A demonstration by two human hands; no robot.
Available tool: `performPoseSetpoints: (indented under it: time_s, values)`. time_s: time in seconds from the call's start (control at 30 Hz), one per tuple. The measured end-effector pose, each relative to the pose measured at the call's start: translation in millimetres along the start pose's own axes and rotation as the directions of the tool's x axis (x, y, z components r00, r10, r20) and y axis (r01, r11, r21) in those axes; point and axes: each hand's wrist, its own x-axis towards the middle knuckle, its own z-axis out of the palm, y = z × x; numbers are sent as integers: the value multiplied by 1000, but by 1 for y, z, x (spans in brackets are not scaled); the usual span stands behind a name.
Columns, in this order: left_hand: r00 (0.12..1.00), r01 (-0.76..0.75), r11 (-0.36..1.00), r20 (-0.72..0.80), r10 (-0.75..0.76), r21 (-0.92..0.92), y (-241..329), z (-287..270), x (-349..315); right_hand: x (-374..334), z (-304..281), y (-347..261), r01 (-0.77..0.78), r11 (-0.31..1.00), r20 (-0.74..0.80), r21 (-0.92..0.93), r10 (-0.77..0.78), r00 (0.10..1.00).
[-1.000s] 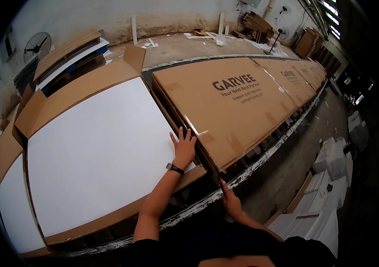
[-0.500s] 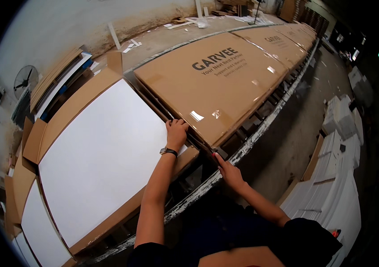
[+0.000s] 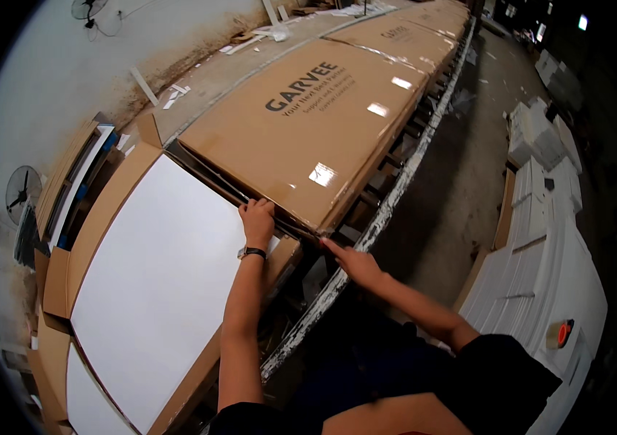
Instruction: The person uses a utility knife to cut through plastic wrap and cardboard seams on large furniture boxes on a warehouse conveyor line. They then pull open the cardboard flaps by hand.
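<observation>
- As the left hand (image 3: 256, 221) bends its fingers at the near end of a printed brown carton (image 3: 301, 123), the right hand (image 3: 355, 262) extends a forefinger at its corner.
- Both hands are partly curled; whether either grips anything cannot be told.
- Ahead of the fingers stretches the carton; left of them, a white panel (image 3: 156, 275) lies in an open carton (image 3: 109, 196); well right, a white stack (image 3: 511, 283).

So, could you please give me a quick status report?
Left fingers at end of taped carton; right fingers at its near corner; open carton with white panel close beside.
</observation>
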Motion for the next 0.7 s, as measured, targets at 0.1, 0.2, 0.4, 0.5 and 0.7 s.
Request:
performPoseSetpoints:
  time_s: [0.1,0.2,0.4,0.5,0.7]
  values:
    - [999,25,1000,34,-25,11,-2,-2,0,3,6,8,61,987,-54,151,-53,997]
    - [999,28,999,28,-29,37,-6,-3,-3,-28,39,14,-62,995,120,79,53,991]
    - [999,25,999,40,-27,41,4,-1,-5,-51,37,25,-37,994,142,100,22,990]
    - [999,40,999,27,-40,-9,7,-5,-5,-31,7,18,19,993,151,120,-37,988]
    - [993,116,991,11,-116,-61,-1,-5,-13,-58,-13,78,-318,843,538,433,41,842]
